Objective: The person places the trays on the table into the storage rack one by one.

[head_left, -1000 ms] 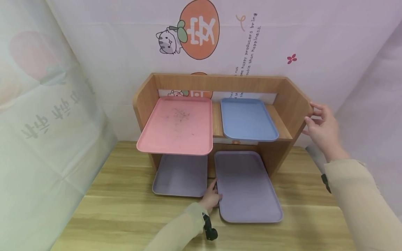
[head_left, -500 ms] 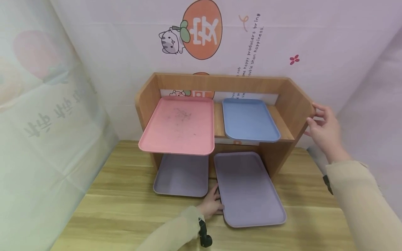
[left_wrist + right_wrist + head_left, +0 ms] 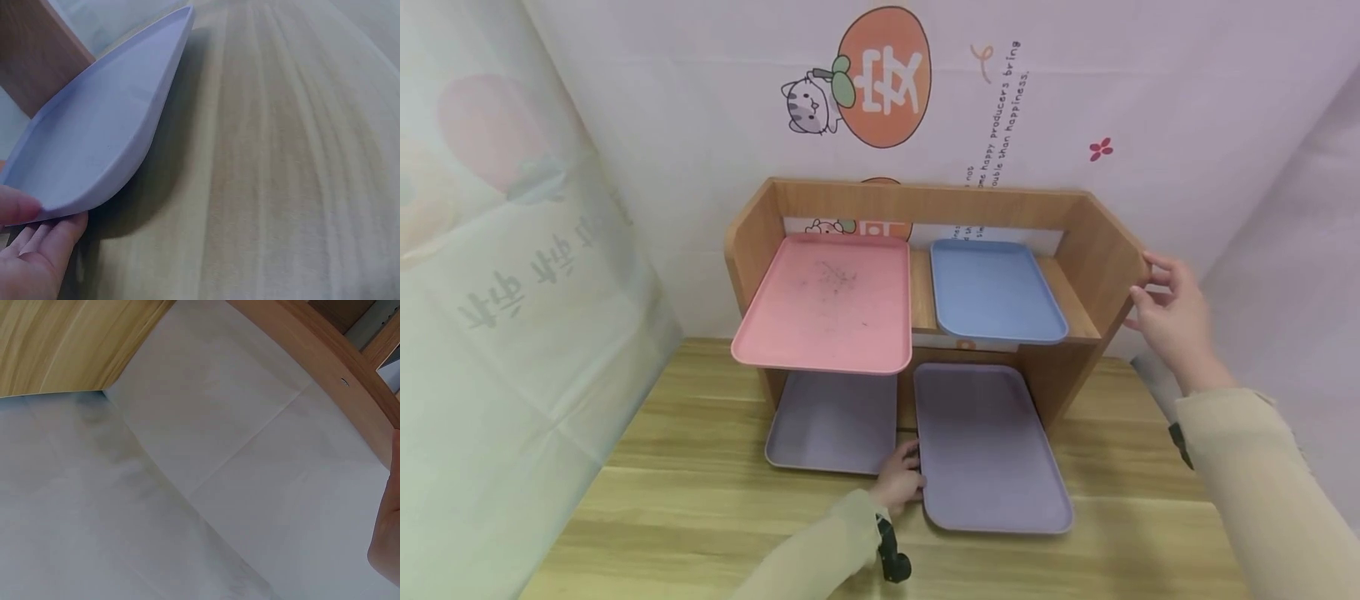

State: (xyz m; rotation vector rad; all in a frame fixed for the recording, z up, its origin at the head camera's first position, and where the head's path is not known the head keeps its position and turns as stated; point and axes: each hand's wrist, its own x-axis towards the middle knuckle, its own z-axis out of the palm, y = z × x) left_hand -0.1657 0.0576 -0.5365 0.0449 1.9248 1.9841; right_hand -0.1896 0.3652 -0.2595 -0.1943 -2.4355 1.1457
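A long purple tray [image 3: 992,450] lies under the right part of a wooden two-level shelf [image 3: 1078,258], its front half sticking out over the table. My left hand [image 3: 898,481] pinches its left edge. In the left wrist view, the thumb [image 3: 15,206] lies on the rim and the fingers [image 3: 59,240] are curled beneath; the tray [image 3: 100,131] is tilted, its near side raised over the table. My right hand [image 3: 1176,321] grips the front edge of the shelf's right side panel, with some fingers hidden behind it. Only part of that hand [image 3: 387,519] shows in the right wrist view.
On the upper level a pink tray [image 3: 827,304] with dark marks overhangs the front, beside a smaller blue tray [image 3: 996,287]. Another purple tray [image 3: 835,421] sits below the pink one, close to my left hand. Printed white cloth [image 3: 700,125] surrounds the wooden table [image 3: 647,500].
The right purple tray slid slightly forward and right, then back and left a little, with my left hand keeping hold of its edge. My right hand stays on the shelf panel.
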